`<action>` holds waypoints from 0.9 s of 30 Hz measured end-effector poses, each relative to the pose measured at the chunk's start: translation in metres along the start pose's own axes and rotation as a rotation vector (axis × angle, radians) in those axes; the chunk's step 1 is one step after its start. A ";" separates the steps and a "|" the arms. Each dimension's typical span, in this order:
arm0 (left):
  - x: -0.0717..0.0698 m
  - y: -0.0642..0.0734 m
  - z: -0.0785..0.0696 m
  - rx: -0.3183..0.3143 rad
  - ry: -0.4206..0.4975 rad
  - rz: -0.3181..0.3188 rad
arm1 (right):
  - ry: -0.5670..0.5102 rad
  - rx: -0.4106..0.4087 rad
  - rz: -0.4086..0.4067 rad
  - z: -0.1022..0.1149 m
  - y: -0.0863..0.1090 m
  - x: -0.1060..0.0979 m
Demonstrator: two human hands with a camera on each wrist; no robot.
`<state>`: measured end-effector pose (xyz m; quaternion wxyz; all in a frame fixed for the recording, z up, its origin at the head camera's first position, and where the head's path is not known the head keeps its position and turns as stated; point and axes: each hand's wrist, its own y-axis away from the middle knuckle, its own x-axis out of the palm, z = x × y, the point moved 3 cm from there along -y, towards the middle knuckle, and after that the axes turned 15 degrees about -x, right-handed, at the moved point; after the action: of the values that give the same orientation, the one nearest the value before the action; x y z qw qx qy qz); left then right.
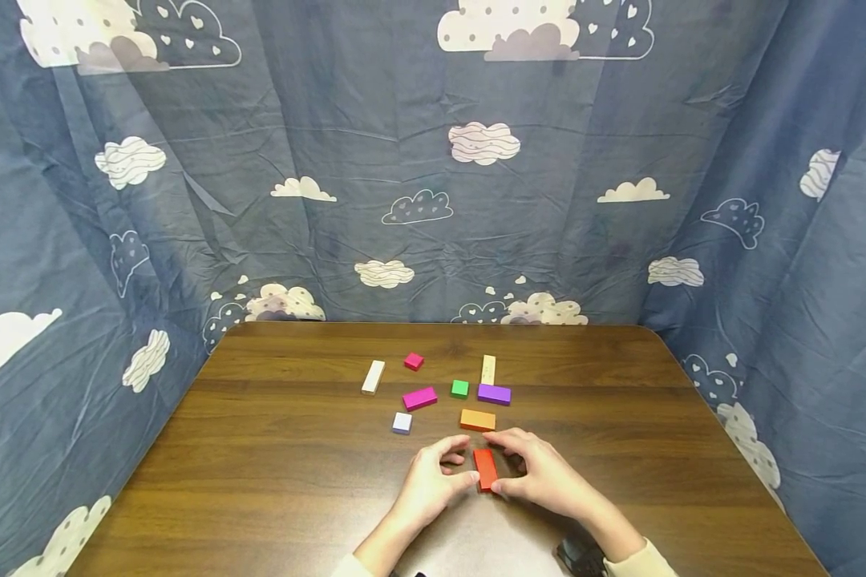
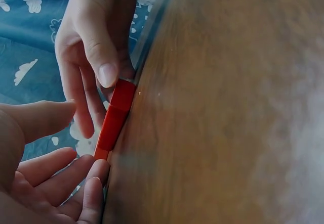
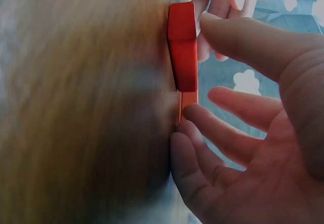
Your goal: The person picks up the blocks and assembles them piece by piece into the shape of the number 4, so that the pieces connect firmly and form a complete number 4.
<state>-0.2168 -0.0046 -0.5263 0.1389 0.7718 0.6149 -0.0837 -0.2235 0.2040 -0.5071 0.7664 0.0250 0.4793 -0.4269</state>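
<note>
While the red block lies between, left hand and right hand are relaxed.

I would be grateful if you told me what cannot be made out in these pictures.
- Head view: marks on the pale speckled block are too small to make out.
- Head view: the dark object near the right sleeve is too dark to identify.
- Left wrist view: most of the orange block hides behind the red block.
- Right wrist view: the top edge cuts off the left hand; blur hides the tabletop's grain.
</note>
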 end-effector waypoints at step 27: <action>0.011 0.000 -0.004 0.095 -0.286 -0.138 | 0.095 0.026 0.045 0.000 -0.004 0.003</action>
<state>-0.2150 0.0067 -0.5256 0.1820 0.7136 0.6358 -0.2311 -0.2261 0.1993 -0.5078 0.7518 0.0660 0.5087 -0.4143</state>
